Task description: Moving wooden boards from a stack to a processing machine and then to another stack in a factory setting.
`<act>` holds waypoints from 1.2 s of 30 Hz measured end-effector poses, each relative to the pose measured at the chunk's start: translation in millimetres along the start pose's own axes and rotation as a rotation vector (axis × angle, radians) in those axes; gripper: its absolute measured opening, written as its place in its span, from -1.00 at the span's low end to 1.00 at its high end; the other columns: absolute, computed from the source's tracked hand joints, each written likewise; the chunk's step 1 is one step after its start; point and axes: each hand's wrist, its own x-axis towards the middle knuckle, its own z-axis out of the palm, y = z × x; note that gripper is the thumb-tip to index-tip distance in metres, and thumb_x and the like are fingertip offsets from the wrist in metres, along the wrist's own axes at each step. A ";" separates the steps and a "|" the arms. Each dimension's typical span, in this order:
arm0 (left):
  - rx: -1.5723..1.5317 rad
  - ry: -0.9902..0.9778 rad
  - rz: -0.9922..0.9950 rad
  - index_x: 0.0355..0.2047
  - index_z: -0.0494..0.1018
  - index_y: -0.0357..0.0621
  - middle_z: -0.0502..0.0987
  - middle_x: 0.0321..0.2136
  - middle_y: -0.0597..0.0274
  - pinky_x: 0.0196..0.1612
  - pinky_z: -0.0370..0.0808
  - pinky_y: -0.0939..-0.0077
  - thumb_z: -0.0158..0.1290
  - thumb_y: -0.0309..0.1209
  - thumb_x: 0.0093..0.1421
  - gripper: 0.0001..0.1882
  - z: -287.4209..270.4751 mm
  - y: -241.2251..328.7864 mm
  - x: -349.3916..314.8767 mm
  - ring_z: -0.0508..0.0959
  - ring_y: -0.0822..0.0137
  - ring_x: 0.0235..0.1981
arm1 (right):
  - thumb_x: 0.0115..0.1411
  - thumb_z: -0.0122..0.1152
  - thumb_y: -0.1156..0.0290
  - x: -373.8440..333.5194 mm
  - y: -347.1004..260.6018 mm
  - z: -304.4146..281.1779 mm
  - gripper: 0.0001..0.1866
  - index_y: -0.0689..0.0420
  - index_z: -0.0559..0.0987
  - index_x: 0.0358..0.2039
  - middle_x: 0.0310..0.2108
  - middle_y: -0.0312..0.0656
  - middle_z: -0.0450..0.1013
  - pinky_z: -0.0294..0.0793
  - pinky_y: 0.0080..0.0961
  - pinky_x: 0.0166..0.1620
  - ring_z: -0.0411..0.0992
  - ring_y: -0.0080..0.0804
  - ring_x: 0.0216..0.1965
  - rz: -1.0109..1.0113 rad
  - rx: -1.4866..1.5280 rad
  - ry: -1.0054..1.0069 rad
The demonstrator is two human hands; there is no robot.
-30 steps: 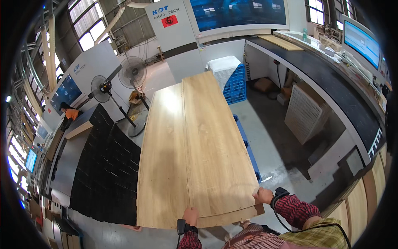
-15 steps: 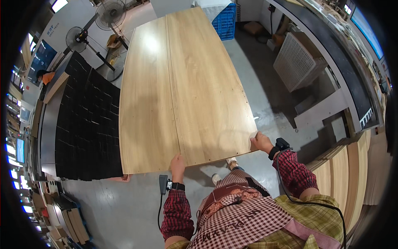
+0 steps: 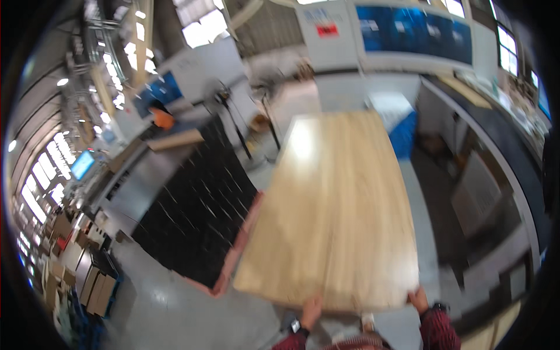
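Note:
A large light wood-grain board [image 3: 344, 227] stretches away in front of me, with a lengthwise line faintly showing down its middle. My left hand [image 3: 312, 310] is closed on its near edge, a little left of the right corner half. At the near right corner my right hand [image 3: 417, 300] is closed on the same board, thumb toward the top face. The fingers under the board are hidden, and the picture is smeared by motion. What supports the far end cannot be seen.
Left of the board stands a stack topped with a black, white-veined sheet [image 3: 192, 204], on a pink base [image 3: 242, 239]. A blue crate [image 3: 402, 137] is beyond the far right corner. Fans [image 3: 224, 99] stand behind. A long bench [image 3: 496, 137] runs along the right. A person in orange [image 3: 163, 119] is far left.
My view has tilted up, putting hands and board lower in the picture. The board has shifted right relative to the black stack, uncovering its pink base. Both hands keep their hold.

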 end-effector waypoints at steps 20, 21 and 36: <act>-0.352 -0.008 -0.019 -0.40 0.38 -0.24 0.49 -0.46 0.10 -0.27 0.40 0.36 0.01 -0.57 -0.10 -0.81 131.2 -37.4 -11.1 0.50 0.06 -0.37 | 0.12 -0.11 0.45 11.7 -6.3 16.2 -0.67 0.28 0.25 -0.09 -0.25 -0.08 0.36 0.32 -0.45 -0.12 0.33 -0.33 -0.20 0.412 0.172 -0.121; -0.340 0.006 -0.033 -0.40 0.38 -0.24 0.49 -0.46 0.10 -0.27 0.40 0.36 0.01 -0.57 -0.10 -0.81 114.4 -17.6 -18.4 0.50 0.06 -0.37 | 0.13 -0.12 0.46 2.5 -49.0 14.8 -0.66 0.29 0.21 -0.07 -0.21 -0.08 0.35 0.30 -0.45 -0.09 0.32 -0.34 -0.18 0.350 0.050 -0.110; -1.336 0.322 -0.433 -0.27 0.40 -0.14 0.48 -0.32 0.26 -0.28 0.44 0.40 -0.09 -0.39 0.04 -0.77 182.4 70.5 -14.0 0.49 0.26 -0.31 | 0.11 -0.01 0.33 -1.3 -38.4 -43.5 -0.57 0.26 0.27 -0.04 -0.21 -0.10 0.39 0.31 -0.49 -0.09 0.34 -0.36 -0.17 0.177 0.235 -0.480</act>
